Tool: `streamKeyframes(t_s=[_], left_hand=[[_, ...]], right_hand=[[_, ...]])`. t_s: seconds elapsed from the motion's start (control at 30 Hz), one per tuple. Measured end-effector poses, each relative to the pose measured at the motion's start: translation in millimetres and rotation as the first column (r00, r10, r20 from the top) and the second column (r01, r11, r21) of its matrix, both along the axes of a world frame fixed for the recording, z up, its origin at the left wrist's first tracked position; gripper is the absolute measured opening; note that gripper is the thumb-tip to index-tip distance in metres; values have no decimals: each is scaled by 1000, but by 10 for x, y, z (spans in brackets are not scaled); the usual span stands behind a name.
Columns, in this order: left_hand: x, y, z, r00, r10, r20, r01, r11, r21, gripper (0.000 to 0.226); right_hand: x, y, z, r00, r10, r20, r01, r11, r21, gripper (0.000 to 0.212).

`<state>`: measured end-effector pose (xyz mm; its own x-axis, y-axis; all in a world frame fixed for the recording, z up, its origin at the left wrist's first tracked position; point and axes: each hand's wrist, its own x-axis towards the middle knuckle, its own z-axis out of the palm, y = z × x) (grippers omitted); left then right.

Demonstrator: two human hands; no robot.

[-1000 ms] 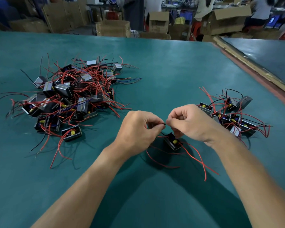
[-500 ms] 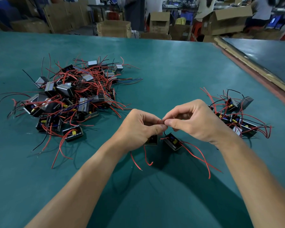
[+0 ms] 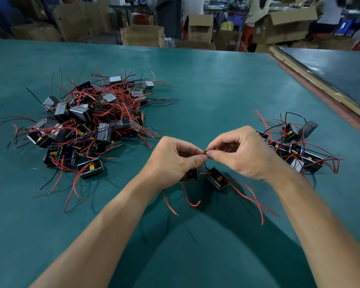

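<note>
Left hand [image 3: 175, 161] and right hand [image 3: 243, 152] each pinch the thin red-and-black wire ends [image 3: 205, 151], tips touching, apparently to twist them together. A small black rectangular module [image 3: 216, 178] sits just below.

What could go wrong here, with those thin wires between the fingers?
1. The left hand and right hand pinch the wire ends by fingertips only; they may slip apart.
2. Loose red leads trail from the module below; a tug could drag it or snag them.
</note>
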<state>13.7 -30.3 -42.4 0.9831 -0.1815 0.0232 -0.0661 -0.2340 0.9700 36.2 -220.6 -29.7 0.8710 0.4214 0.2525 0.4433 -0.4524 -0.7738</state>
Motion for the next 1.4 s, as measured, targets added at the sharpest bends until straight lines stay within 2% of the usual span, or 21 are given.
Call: streamKeyframes(t_s=[0.1, 0.17, 0.27, 0.4, 0.47, 0.6, 0.8, 0.93, 1.03, 1.1, 1.2, 1.27, 1.33, 1.4], left_hand=[[-13, 9, 20, 999, 3, 35, -5, 999, 47, 13], [-21, 13, 30, 998, -9, 60, 5, 997, 73, 15], [-39, 10, 50, 996, -29, 80, 23, 997, 79, 18], [-34, 10, 57, 997, -40, 61, 35, 997, 76, 10], [-34, 0, 53, 998, -40, 47, 37, 997, 69, 15], [-25, -8, 38, 998, -15, 67, 9, 996, 94, 13], [-11, 1, 10, 993, -19, 113, 4, 991, 135, 9], [-9, 6, -4, 989, -15, 145, -7, 989, 147, 9], [-15, 11, -6, 981, -18, 192, -15, 986, 166, 9], [-10, 12, -22, 965, -25, 262, -32, 978, 209, 9], [-6, 8, -55, 912, -40, 409, -98, 945, 312, 4], [-15, -7, -61, 884, -57, 464, -111, 938, 327, 4], [-18, -11, -53, 885, -68, 460, -96, 941, 325, 5], [-16, -9, -34, 930, -64, 362, -43, 959, 279, 9]], right_hand=[[-4, 2, -1, 1000, 10, -18, -10, 999, 41, 9], [-3, 8, -2, 999, 9, -32, -7, 998, 67, 14], [-10, 14, 19, 998, 51, -31, -49, 998, 46, 21], [-12, -6, 38, 997, 58, -44, -57, 998, 35, 13], [-17, -12, 40, 997, 61, -46, -60, 998, 17, 12], [-26, -3, 44, 998, 35, -48, -34, 999, 21, 17], [-26, 0, 41, 998, 37, -57, -38, 999, -8, 8], [-41, 17, 38, 998, -1, -70, -1, 1000, -29, 13], [-51, 59, 48, 992, -34, -124, 31, 999, -24, 19], [-54, 99, 54, 974, -56, -220, 61, 998, 12, 23], [-55, 145, 75, 884, -93, -458, 139, 988, 66, 24], [-54, 146, 98, 811, -113, -574, 184, 980, 68, 24], [-49, 129, 98, 819, -101, -565, 173, 982, 75, 23], [-48, 106, 83, 894, -83, -440, 138, 986, 93, 20]])
